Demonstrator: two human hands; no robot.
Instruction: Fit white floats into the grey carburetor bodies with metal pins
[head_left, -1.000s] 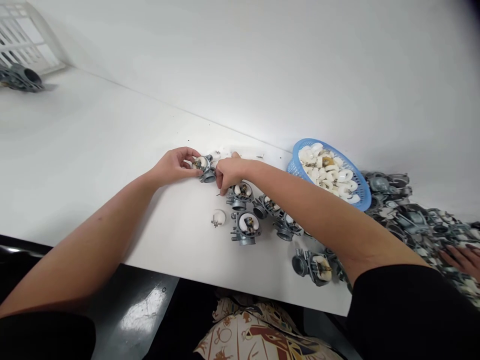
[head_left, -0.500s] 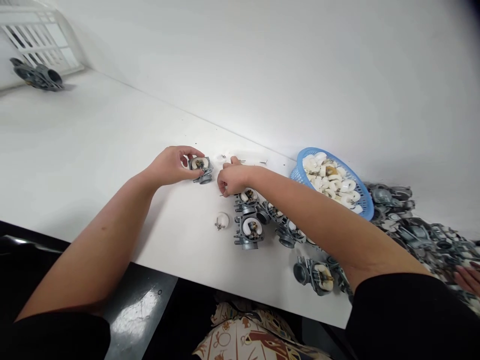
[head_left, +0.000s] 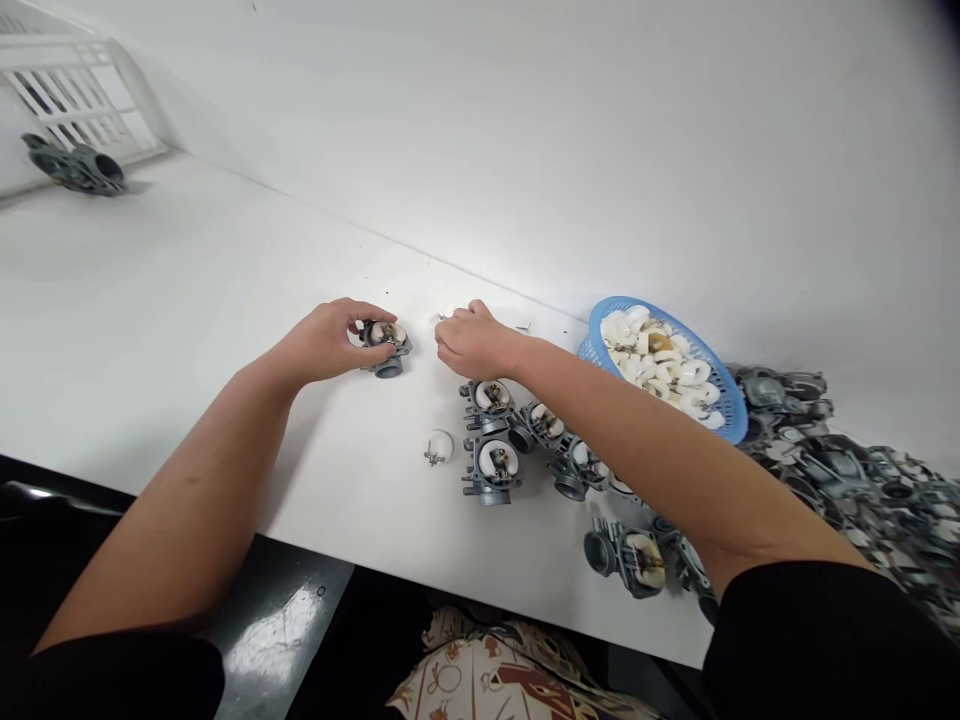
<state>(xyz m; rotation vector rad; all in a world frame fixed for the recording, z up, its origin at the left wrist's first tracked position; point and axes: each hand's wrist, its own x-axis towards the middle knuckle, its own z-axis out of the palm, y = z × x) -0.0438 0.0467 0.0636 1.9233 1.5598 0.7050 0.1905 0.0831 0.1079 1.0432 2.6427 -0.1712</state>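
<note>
My left hand (head_left: 335,340) grips a grey metal carburetor (head_left: 388,366) with a white float inside, thumb on the near side and fingers on the far side. A short way to its right, my right hand (head_left: 471,342) is closed, fingertips pinched together and turned downward; whatever they hold is hidden. Just in front of that hand stands another carburetor (head_left: 491,398) with a white float. Nearer to me are a further carburetor (head_left: 496,470) and a loose white float (head_left: 439,447) lying on the table. A thin metal pin (head_left: 523,328) lies beyond my right wrist.
A blue basket (head_left: 592,350) of white floats stands at the right against the wall. Behind it is a heap of carburetors (head_left: 847,470). Several more, including one carburetor (head_left: 630,558), lie under my right forearm. At far left, a white crate (head_left: 142,125) has a carburetor (head_left: 75,168) beside it.
My left hand and its carburetor have shifted slightly left. My right hand has turned, its fingers now drawn together. A person's hand at the far right edge has gone from view.
</note>
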